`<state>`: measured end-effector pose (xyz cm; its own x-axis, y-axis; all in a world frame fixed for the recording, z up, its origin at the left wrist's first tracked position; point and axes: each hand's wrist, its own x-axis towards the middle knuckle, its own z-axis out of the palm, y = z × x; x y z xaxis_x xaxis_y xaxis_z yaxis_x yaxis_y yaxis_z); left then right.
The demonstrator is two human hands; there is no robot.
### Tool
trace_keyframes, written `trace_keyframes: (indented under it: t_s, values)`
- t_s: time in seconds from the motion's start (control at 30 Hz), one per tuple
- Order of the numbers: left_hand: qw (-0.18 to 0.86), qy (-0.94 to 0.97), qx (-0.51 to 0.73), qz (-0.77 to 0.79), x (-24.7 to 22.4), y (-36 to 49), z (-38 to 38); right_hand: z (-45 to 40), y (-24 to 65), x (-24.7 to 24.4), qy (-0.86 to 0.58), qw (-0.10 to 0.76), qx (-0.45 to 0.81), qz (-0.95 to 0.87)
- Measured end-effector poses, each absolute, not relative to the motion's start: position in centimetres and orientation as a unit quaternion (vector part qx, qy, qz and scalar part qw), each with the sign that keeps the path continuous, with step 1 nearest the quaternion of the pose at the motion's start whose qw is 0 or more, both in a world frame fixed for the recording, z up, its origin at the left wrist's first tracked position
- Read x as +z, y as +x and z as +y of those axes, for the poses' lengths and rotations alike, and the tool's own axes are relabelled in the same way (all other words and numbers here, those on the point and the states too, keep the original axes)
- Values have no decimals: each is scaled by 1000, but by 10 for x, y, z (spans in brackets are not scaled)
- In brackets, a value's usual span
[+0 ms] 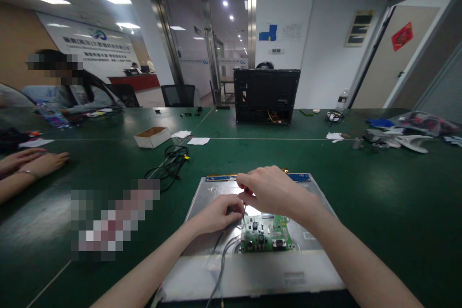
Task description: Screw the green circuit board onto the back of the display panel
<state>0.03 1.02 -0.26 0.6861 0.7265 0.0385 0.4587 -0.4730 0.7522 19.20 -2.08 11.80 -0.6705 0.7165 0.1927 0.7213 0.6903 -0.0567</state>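
A green circuit board (265,233) lies on the metal back of a flat display panel (310,262) in front of me. My right hand (269,190) is closed around a screwdriver (247,190) with a red and black handle, held upright, its thin shaft pointing down at the board's upper left corner. Beside that shaft, my left hand (225,211) has its thumb and fingers pressed together at the same corner; what they pinch is hidden. Grey cables (223,267) run from the board's left side toward me. A narrow blue circuit strip (220,178) lines the panel's far edge.
Black cables (169,161) and an open cardboard box (152,137) lie to the left. A black monitor housing (267,96) stands at the back. Another person's hands (39,161) rest on the table (378,192) at far left. Plastic bags (426,122) and scraps sit at the right.
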Motion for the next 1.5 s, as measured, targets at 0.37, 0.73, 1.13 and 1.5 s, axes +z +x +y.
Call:
trace_keyframes:
  t_s: [0.37,0.73,1.13,1.5]
  values:
    - [381,839,180,345,-5,0,11,-26,196,121,-357,111,27,-927]
    - [377,833,179,363,2,2,8,-20,195,118,-417,118,-7,-901]
    - [375,837,181,355,-1,1,8,-22,193,115,-387,129,-24,-913]
    - [365,842,179,353,-3,1,10,-22,196,117,-370,121,-8,-921]
